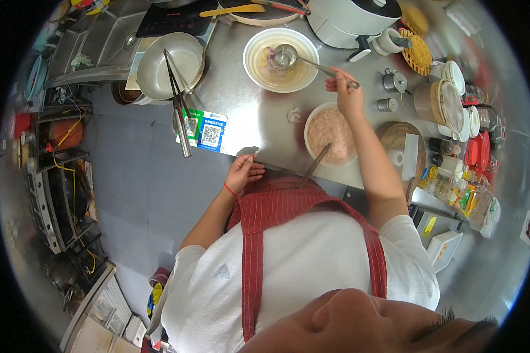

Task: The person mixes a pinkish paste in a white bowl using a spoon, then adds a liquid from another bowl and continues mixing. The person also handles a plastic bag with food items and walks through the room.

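My right hand (345,90) grips the handle of a metal ladle (313,66). The ladle's cup is over a white bowl (248,66) that holds clear liquid, purple onion slices (271,61) and pale pieces. Below my right forearm stands a second white bowl of pale pink minced meat (331,128), partly hidden by the arm. A pair of brown chopsticks (318,163) is stuck in the meat and leans towards my apron. At the front edge of the steel counter (265,119), my left hand (247,172) hangs with loosely bent fingers, holding nothing visible.
A metal pan (170,66) with black-tipped tongs (181,114) across it stands left, near a card with printed codes (210,132). A crumpled tissue (293,115) lies between the bowls. Right are a round wooden board (386,132), bottles (446,163) and a white appliance (349,22).
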`<state>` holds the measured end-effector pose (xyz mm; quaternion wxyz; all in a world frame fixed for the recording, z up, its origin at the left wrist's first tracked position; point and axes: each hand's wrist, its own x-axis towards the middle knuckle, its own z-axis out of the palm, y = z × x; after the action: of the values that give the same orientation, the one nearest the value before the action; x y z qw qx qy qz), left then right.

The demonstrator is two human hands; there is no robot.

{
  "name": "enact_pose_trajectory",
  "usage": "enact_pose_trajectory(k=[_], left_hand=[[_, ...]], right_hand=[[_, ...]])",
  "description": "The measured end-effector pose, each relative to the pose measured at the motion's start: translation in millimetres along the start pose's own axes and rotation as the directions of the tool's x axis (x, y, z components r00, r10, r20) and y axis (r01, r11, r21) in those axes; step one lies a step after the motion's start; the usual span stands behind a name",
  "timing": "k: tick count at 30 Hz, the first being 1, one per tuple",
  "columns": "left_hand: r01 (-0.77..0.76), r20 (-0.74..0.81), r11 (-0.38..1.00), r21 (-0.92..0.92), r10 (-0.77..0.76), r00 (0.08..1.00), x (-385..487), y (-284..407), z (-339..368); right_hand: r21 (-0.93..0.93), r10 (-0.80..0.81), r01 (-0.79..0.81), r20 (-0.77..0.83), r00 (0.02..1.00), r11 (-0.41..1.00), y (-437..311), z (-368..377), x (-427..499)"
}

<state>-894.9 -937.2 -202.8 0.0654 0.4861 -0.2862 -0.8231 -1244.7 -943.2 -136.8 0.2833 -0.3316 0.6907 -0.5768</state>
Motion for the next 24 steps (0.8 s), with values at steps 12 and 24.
enact_pose_trajectory(k=[12,24], left_hand=[[0.001,-0.008,1.000,0.002,-0.001,1.000,2,-2,2],[0.001,-0.019,1.000,-0.004,-0.001,1.000,0,-3,2]], right_hand=[[-0.146,-0.203,0.203,0.015,0.979,0.968,-13,7,-17],[-0.041,-0.093,0.092,-0.008,0.996,0.995,2,7,-17]])
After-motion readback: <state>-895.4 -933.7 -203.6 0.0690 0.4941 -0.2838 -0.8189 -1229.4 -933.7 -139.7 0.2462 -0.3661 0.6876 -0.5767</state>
